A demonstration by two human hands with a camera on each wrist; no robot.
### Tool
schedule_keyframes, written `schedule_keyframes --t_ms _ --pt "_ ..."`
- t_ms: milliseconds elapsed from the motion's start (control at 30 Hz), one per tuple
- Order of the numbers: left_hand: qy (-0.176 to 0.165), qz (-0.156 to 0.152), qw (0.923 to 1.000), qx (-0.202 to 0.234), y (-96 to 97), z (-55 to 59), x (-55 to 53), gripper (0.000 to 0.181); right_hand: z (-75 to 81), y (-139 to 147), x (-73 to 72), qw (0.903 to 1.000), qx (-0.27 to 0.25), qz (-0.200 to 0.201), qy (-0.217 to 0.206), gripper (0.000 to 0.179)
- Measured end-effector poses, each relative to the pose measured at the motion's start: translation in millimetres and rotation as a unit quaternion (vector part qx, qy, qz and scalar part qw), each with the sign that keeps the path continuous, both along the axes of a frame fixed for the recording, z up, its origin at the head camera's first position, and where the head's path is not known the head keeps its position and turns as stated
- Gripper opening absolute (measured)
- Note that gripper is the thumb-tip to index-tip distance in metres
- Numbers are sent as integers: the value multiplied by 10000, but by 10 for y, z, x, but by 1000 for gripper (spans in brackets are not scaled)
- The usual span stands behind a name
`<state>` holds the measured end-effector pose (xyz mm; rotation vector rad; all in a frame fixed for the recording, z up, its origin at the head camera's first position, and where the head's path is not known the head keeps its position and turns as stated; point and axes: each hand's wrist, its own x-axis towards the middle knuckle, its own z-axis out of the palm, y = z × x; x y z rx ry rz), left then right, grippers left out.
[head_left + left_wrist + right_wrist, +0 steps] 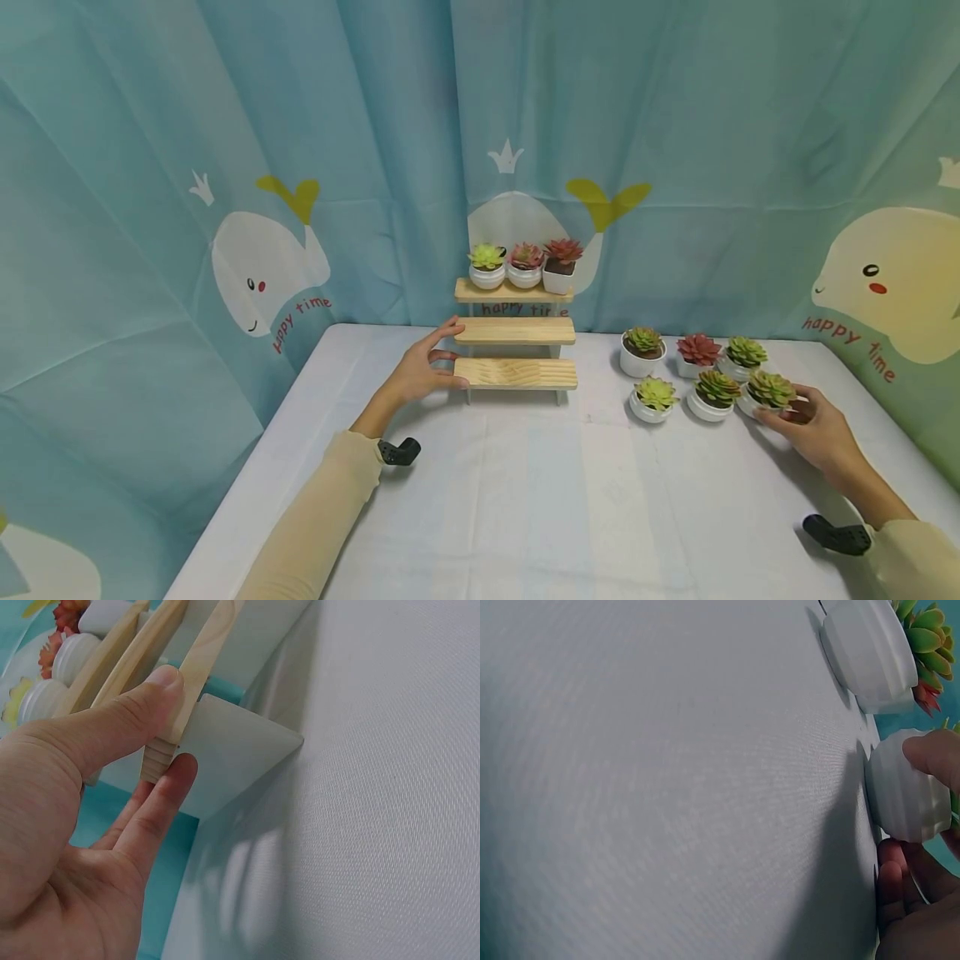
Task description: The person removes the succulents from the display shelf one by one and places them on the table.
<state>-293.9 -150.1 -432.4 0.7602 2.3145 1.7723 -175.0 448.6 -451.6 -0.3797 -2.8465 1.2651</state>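
Note:
On the left, my left hand [420, 372] holds the end of a three-tier wooden display stand [514, 332]. In the left wrist view the thumb presses one face of the lowest board [196, 679], with fingertips at its end by a pale side panel [232, 754]. At the far right, my right hand [823, 429] grips a green, reddish-tipped succulent [772, 388] by its white pot. The right wrist view has the thumb on that pot [904, 787] and fingers around its other side, close to the tablecloth.
Three small succulents, one a dark red plant [562, 252], stand on the top tier. Several more, including a yellow-green one [655, 393] and a red one [698, 350], cluster beside the right hand. A blue curtain [405, 150] hangs behind the white-covered table [540, 500].

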Motion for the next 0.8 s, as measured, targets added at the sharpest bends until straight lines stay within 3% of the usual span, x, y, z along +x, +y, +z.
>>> schedule_keyframes --t_ms 367,633,800 --pt "8 -2 10000 -6 0 -3 11 88 36 -1 19 9999 121 96 53 96" --pt "21 40 10000 -32 -5 5 16 89 93 62 29 9959 550 572 439 91" --pt "9 0 10000 -18 -4 9 20 88 161 156 54 9930 695 927 245 92"
